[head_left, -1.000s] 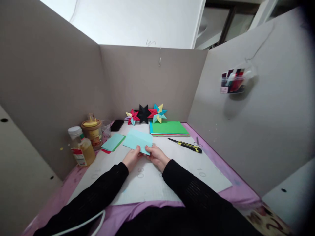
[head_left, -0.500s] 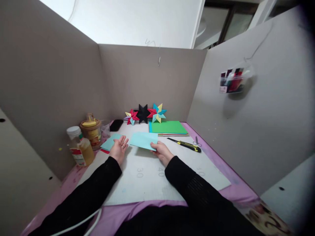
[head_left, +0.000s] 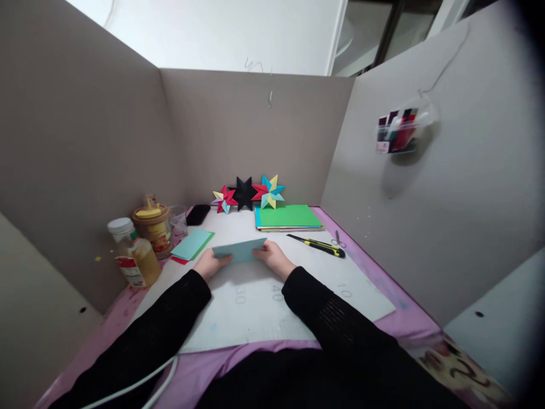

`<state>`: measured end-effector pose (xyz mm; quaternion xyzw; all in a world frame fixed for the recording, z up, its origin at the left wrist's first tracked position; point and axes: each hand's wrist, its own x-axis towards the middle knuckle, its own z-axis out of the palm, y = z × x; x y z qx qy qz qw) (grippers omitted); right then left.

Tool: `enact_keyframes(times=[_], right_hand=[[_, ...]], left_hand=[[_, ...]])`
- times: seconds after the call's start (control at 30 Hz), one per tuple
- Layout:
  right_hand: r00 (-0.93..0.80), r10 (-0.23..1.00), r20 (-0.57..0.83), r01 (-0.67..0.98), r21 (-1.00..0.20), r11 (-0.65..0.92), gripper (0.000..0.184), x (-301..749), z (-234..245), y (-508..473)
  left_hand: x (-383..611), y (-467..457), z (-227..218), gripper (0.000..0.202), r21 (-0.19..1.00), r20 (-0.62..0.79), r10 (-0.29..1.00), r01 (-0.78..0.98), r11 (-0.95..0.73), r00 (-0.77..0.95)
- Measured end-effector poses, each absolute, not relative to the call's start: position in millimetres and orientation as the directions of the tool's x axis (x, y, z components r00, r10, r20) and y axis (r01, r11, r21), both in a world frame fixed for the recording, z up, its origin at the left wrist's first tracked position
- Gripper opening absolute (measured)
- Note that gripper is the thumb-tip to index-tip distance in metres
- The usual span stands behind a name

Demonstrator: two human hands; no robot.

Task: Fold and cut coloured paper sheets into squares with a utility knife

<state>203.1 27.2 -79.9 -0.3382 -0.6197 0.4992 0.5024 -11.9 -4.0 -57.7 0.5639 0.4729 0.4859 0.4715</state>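
A light blue sheet of paper [head_left: 242, 252] is held between my two hands, tilted up above the white board [head_left: 251, 326]. My left hand [head_left: 212, 264] pinches its left end, thumb on the near face. At the right end, my right hand [head_left: 272, 257] grips it the same way; the fingers behind the paper are hidden. Left of my left hand lies a small pile of paper pieces [head_left: 191, 245], light blue on top with green and red edges showing beneath.
A utility knife [head_left: 319, 246] and scissors [head_left: 338, 240] lie right. Behind are a stack of coloured paper [head_left: 292, 217], folded paper stars [head_left: 244, 193] and a black phone [head_left: 198, 215]. Left stand a glue bottle [head_left: 142, 261], a lidded jar [head_left: 154, 230] and a clear cup [head_left: 177, 220]. Grey panels [head_left: 255, 125] enclose the table.
My left hand, open and palm up before, has closed on the paper's left end. The sheet has tilted up and come slightly nearer. The view has shifted a little.
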Motion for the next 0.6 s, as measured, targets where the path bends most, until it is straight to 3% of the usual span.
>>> enact_keyframes(times=[0.17,0.43,0.53,0.6], right_hand=[[-0.247,0.936,0.251,-0.111,-0.967,0.23,0.024,194,-85,27],[-0.185,0.955,0.233,-0.056,-0.972,0.226,0.025,191,-84,30],[-0.117,0.974,0.194,0.194,-0.958,0.213,0.031,211,-75,40],[-0.042,0.973,0.225,0.52,-0.827,0.213,0.032,237,-68,47]], left_hand=[[-7,-4,-60,0.048,0.993,0.102,0.993,-0.057,-0.099,0.061],[-12,4,-67,0.052,0.997,0.075,0.996,-0.032,-0.074,0.043],[-19,11,-74,0.048,0.999,0.034,0.998,0.032,-0.033,-0.055],[-23,15,-78,0.046,0.999,0.016,0.993,0.051,-0.01,-0.116]])
